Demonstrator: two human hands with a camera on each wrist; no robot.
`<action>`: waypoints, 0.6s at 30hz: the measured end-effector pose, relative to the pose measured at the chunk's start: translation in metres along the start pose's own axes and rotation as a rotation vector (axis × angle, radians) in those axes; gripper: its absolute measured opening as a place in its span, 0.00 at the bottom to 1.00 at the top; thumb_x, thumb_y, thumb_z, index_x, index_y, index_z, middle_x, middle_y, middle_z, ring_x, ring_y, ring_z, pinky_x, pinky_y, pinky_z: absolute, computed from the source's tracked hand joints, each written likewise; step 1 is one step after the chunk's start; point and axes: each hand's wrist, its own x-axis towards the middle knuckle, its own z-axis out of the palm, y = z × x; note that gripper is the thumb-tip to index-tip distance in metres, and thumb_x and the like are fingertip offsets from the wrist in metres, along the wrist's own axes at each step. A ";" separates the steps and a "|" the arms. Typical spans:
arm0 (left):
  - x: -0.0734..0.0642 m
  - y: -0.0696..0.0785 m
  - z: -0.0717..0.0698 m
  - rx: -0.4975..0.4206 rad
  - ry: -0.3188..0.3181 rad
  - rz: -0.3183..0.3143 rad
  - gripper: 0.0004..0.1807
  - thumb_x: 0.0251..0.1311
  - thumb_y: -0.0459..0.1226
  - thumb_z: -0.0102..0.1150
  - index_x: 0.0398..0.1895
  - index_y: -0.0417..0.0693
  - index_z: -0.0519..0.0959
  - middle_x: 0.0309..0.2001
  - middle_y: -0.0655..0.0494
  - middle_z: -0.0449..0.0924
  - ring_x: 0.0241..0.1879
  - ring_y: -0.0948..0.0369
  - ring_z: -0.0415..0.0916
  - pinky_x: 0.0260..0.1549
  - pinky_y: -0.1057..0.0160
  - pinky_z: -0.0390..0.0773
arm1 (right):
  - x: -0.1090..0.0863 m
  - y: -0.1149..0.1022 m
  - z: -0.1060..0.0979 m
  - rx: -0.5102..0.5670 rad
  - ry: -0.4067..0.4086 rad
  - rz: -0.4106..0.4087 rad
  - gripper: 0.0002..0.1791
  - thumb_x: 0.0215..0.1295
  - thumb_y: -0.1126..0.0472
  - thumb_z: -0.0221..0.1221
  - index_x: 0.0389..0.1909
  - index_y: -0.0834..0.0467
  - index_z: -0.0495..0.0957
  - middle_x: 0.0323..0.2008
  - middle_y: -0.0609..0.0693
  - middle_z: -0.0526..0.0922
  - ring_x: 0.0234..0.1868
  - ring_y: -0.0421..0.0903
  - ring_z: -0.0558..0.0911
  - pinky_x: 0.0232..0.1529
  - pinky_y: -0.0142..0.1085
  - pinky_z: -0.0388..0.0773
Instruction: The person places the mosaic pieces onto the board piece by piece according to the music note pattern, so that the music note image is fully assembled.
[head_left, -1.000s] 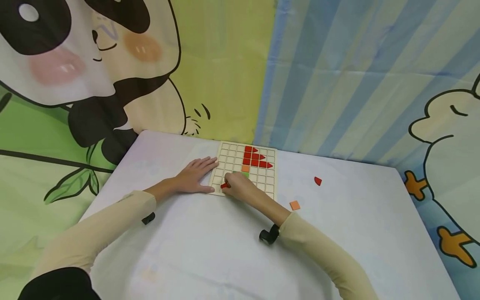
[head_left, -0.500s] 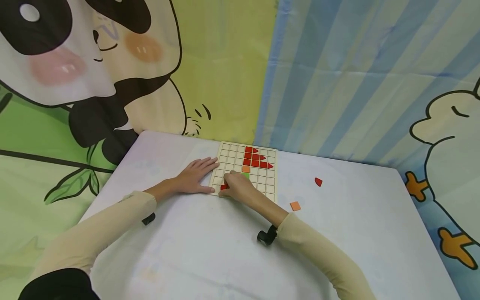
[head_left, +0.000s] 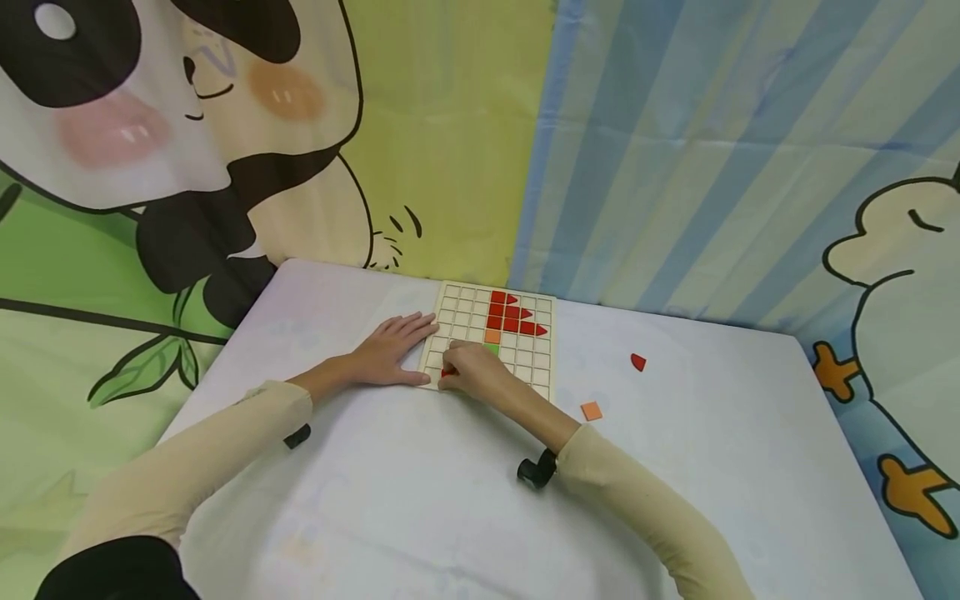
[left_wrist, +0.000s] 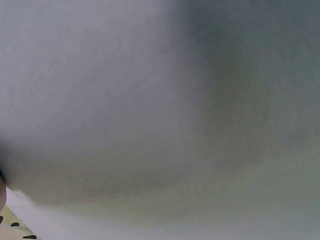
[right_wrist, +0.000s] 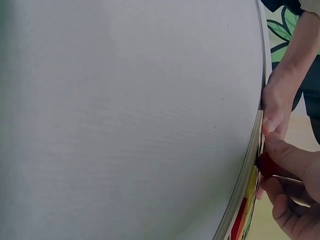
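Note:
A pale wooden grid board [head_left: 459, 307] lies near the table's back edge. Red pieces [head_left: 512, 321] fill some upper cells, with an orange square [head_left: 492, 337] and a green square [head_left: 492, 349] below them. My left hand [head_left: 382, 350] has its fingers spread, with fingertips and thumb at the board's left edge. Over the lower left cells, my right hand [head_left: 480, 371] pinches a small red piece [right_wrist: 267, 165] between thumb and fingers. That piece is mostly hidden in the head view. Only tabletop and a sliver of skin show in the left wrist view.
To the right of the board lie a loose orange square [head_left: 591, 411] and a red rounded-corner piece [head_left: 638, 362] on the white table [head_left: 375, 500]. Behind the table hangs a cartoon-printed cloth [head_left: 450, 142]. A yellow piece [right_wrist: 251, 181] shows at the board's edge in the right wrist view.
My right hand has shifted slightly left, and its fingers now cover more of the red piece over the lower left cells. The left hand stays in place.

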 end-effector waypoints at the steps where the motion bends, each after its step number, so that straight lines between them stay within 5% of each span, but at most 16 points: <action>1: 0.000 0.000 0.000 0.002 -0.004 -0.002 0.53 0.55 0.67 0.55 0.78 0.55 0.46 0.79 0.55 0.41 0.78 0.50 0.37 0.73 0.42 0.43 | 0.000 0.000 0.000 -0.001 0.000 -0.010 0.11 0.58 0.54 0.68 0.25 0.56 0.80 0.28 0.47 0.78 0.27 0.39 0.71 0.28 0.28 0.67; 18: 0.001 0.000 -0.001 0.007 -0.015 -0.009 0.53 0.55 0.67 0.55 0.78 0.56 0.46 0.80 0.57 0.40 0.79 0.51 0.37 0.73 0.43 0.43 | -0.001 0.009 0.002 -0.012 -0.040 -0.079 0.10 0.60 0.57 0.66 0.25 0.59 0.84 0.29 0.49 0.80 0.29 0.40 0.74 0.31 0.29 0.70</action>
